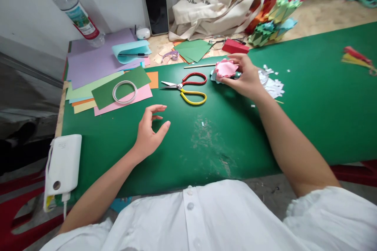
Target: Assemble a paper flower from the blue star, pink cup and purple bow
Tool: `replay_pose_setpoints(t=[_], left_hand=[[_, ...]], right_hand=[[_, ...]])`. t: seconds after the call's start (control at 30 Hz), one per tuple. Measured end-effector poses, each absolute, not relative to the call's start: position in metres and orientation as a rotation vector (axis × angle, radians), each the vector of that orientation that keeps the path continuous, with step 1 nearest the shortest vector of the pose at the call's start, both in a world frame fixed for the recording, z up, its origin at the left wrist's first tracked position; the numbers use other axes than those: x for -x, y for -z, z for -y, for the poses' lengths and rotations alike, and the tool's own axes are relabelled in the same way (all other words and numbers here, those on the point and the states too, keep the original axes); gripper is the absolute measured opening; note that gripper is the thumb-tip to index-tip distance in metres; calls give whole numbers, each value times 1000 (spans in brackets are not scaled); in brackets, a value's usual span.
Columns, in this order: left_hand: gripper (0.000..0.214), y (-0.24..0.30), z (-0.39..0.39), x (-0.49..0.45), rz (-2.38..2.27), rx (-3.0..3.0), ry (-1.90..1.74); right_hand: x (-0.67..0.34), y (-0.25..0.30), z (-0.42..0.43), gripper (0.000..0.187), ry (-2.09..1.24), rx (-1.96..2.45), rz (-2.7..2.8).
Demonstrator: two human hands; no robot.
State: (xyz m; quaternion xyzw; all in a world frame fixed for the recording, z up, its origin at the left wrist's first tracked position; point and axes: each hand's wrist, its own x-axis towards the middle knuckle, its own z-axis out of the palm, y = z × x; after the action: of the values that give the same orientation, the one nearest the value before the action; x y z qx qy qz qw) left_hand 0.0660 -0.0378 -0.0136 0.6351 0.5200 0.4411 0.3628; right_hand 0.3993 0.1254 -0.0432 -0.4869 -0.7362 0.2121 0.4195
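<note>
My right hand (246,76) reaches forward over the green mat (309,102) with its fingers closed round a pink paper flower (226,68), which has a bit of pale blue paper under it. My left hand (150,129) hovers just above the mat nearer me, fingers apart and slightly curled, holding nothing. Between the two hands lie two pairs of scissors, one with red handles (193,79) and one with yellow handles (193,97), blades pointing left.
Coloured paper sheets (100,70) with a ring of clear tape (124,91) lie at the far left. A white power bank (63,162) sits at the left edge. White paper scraps (273,86), a red box (235,46), a cloth bag (218,4), a plastic bottle (73,6) and folded paper stacks (277,11) stand behind.
</note>
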Motion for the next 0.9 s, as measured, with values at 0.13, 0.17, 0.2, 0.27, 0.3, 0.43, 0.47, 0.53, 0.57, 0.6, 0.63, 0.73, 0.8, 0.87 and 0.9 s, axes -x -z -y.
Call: replay_pose_setpoints(t=[0.13,0.17,0.2,0.27,0.3,0.43,0.47,0.53,0.57,0.6,0.63,0.73,0.8,0.87,0.9], left_hand=[[34,14,37,-66,-1350,-1638,-1140],[34,13,37,-66,-1353,-1638,-1139],[34,13,37,-66,-1357,-1637,-1138],[33,12,38,-66,-1365,-1627,-1133],[33,12,38,-66,-1367,-1619,-1132],[32,10,38,-66,-1363,-1594,-1145],[31,10,38,-66,-1363,-1593,-1149],[31,9,39,-65,-1368,-1592,-1150],[31,9,39,-65,-1371,-1589,-1147],[30,9,39,-64,-1375,-1586,-1143],[30,9,39,-63,-1381,-1582,-1141],[29,9,39,-62,-1390,-1583,-1136],[29,8,38,-62,-1386,-1594,-1140],[28,7,38,-62,-1375,-1617,-1148],[28,7,37,-63,-1369,-1631,-1155]], right_hand=[[-400,47,-127,59,-561,1196,1881],[-401,46,-127,59,-560,1194,1895],[-401,44,-126,60,-549,1197,1915],[-402,37,-123,69,-491,1212,1972],[-401,31,-122,73,-445,1217,1998],[-386,3,-126,56,-264,1177,2034],[-378,-2,-131,48,-233,1163,2064],[-356,-6,-147,32,-181,1192,2143],[-343,-5,-158,27,-165,1222,2192],[-329,-2,-170,27,-143,1270,2216],[-314,2,-182,28,-132,1320,2236],[-271,16,-217,30,-103,1447,2205],[-247,25,-234,27,-126,1555,2131],[-231,33,-245,19,-147,1627,2058],[-225,36,-249,16,-156,1639,2031]])
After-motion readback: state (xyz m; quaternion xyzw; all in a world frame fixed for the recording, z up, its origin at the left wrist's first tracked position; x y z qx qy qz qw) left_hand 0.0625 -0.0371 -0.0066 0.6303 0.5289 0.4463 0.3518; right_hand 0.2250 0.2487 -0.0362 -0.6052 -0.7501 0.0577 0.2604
